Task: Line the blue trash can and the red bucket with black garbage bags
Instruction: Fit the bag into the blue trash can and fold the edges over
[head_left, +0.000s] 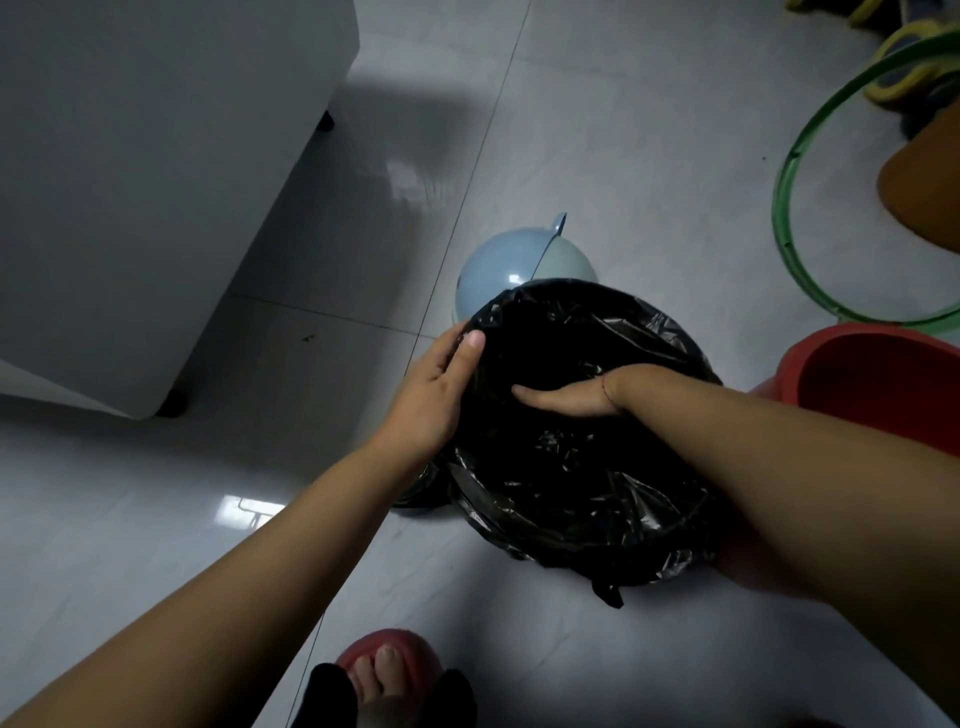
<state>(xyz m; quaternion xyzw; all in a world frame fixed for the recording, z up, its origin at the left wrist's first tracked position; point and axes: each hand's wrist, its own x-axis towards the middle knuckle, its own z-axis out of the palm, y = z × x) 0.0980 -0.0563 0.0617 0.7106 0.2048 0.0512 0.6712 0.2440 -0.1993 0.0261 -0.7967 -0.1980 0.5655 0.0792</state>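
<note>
- Gripping the black garbage bag (587, 467) at its left rim with the left hand (434, 397), thumb laid over the edge, fingers curled down the outside.
- Reaching into the bag's mouth with the right hand (566, 402). Only thumb and wrist on show, fingers lost in the dark interior, so cannot tell whether grasping or pressing flat.
- Draped over the blue trash can entirely. None of its body visible, only its outline under the film, down on the tiled floor (623, 156) between the two forearms.
- Probably risking a puncture of the thin film by pushing down too hard inside.
- Probably risking the folded edge slipping off the far and right rim, pinned as it is on the left side alone.
- Possibly trapping air beneath, leaving the liner ballooned rather than seated.
- Trailing a loose tail of film (608, 592) at the near base, not far from the slippered foot (382, 670). Liable to drag the liner off if stepped on.
- Just behind: a pale blue domed lid (498, 270) on the floor, easily knocked by the far rim.
- Just to the right, close under the right forearm: the red bucket (872, 384), not yet lined, with no second bag in sight.
- Further out, well apart: a green hoop (779, 218) on the right and a white cabinet (130, 182) on the left, neither hindering the hands.
</note>
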